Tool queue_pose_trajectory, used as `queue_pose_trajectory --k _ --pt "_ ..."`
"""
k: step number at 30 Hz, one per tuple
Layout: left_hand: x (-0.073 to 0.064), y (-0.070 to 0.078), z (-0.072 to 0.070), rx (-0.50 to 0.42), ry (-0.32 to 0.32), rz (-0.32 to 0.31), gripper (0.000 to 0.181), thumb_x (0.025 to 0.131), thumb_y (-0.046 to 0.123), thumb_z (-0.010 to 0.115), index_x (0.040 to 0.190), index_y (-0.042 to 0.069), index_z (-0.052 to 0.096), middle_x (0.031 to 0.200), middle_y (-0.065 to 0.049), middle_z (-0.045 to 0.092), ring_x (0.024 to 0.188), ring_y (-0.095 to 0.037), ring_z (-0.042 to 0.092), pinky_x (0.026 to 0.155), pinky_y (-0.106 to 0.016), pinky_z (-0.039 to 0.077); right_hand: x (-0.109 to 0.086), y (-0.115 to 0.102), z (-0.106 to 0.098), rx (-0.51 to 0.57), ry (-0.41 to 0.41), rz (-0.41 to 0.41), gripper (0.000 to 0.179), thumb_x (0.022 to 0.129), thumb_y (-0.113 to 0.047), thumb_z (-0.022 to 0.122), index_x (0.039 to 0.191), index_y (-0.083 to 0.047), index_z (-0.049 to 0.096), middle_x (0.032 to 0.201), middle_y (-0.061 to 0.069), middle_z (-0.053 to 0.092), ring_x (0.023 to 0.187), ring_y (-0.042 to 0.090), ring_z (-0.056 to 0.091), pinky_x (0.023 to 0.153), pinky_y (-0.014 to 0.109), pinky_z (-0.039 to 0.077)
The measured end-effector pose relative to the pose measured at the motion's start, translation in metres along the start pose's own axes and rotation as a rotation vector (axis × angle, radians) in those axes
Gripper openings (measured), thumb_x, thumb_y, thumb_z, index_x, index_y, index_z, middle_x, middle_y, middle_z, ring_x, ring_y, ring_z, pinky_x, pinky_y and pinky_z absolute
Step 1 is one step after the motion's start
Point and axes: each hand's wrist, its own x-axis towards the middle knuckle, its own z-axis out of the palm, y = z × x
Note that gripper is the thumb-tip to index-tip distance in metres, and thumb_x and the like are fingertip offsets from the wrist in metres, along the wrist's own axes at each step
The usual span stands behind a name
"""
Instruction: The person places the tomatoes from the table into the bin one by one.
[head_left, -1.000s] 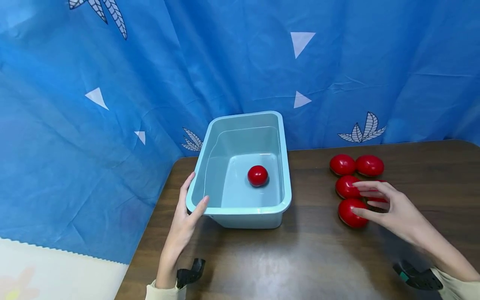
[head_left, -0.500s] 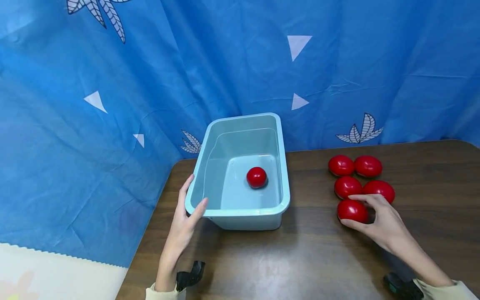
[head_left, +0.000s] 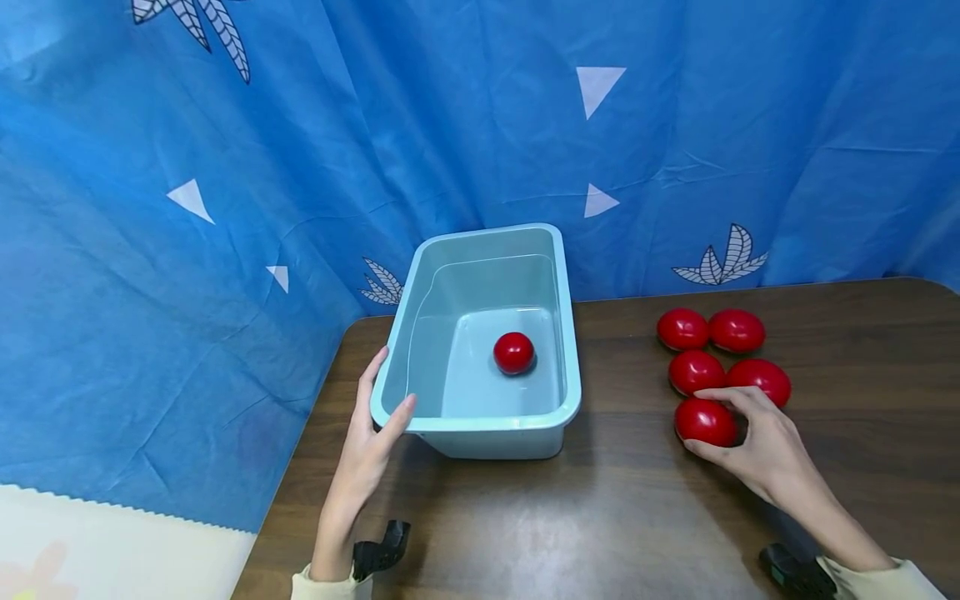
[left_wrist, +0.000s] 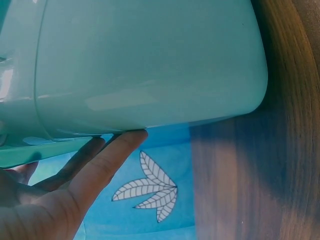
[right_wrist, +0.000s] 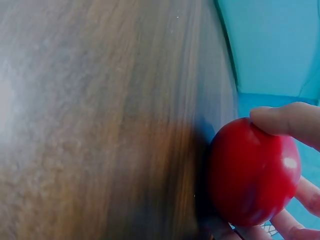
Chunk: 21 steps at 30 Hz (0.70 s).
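Red ball (head_left: 705, 422), at four o'clock from the light-blue tub (head_left: 487, 423), is pinched between thumb and fingers of the right hand (head_left: 767, 450); a second ago those fingers reached past it, so one ball now seems singled out. Four other balls (head_left: 696, 372) lie ungripped, eleven to two o'clock from it. A lone ball (head_left: 513, 352) sits inside the tub; the left hand (head_left: 363, 454) rests spread at the tub's eight-o'clock corner.

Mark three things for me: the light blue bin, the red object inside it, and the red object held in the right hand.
Light blue bin (head_left: 487, 444): head view, front outer wall.
Inner red object (head_left: 513, 353): head view, upper surface.
Held red object (right_wrist: 252, 172): right wrist view, middle of its side.
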Motion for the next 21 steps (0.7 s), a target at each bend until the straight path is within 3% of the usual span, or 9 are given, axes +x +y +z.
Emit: queue_pose_trajectory --k 6,10,14,17,21 --pt "-0.001 0.000 -0.001 0.009 -0.004 0.014 0.074 0.106 0.019 0.060 0.167 0.027 0.019 0.167 -0.007 0.025 0.144 -0.034 0.038 0.105 -0.033 0.046 -0.002 -0.001 -0.003 0.012 -0.012 0.010 0.067 0.072 -0.013 0.096 0.130 0.001 0.064 0.128 0.031 0.053 0.112 0.054 0.048 0.080 0.074 0.052" --pt "-0.001 -0.001 0.000 0.000 -0.011 0.012 0.074 0.106 0.019 0.060 0.167 0.026 0.019 0.167 -0.007 0.025 0.144 -0.035 0.038 0.106 -0.039 0.047 -0.007 -0.004 -0.013 0.009 -0.006 0.005 0.068 0.071 -0.012 0.096 0.130 0.000 0.064 0.130 0.032 0.052 0.111 0.055 0.048 0.078 0.074 0.053" --pt "0.000 -0.001 -0.001 0.011 -0.004 0.007 0.074 0.105 0.020 0.061 0.167 0.027 0.019 0.167 -0.006 0.025 0.144 -0.034 0.039 0.108 -0.051 0.045 -0.005 -0.016 -0.029 0.049 0.029 -0.015 0.067 0.073 -0.011 0.095 0.132 -0.001 0.064 0.130 0.030 0.053 0.105 0.050 0.051 0.068 0.040 0.062" --pt "0.000 -0.001 -0.001 0.006 -0.005 0.011 0.074 0.106 0.020 0.060 0.167 0.027 0.019 0.166 -0.006 0.026 0.144 -0.034 0.039 0.108 -0.051 0.045 0.001 -0.029 -0.041 0.093 0.054 -0.026 0.067 0.076 -0.012 0.094 0.135 -0.001 0.062 0.129 0.027 0.054 0.101 0.047 0.055 0.060 0.014 0.049" --pt "-0.001 -0.001 -0.001 -0.013 -0.019 0.021 0.074 0.106 0.019 0.059 0.167 0.026 0.019 0.166 -0.008 0.026 0.144 -0.036 0.039 0.108 -0.053 0.044 0.010 -0.047 -0.054 0.177 0.078 -0.032 0.067 0.080 -0.011 0.091 0.139 -0.003 0.061 0.132 0.020 0.053 0.103 0.039 0.060 0.065 0.006 0.049"
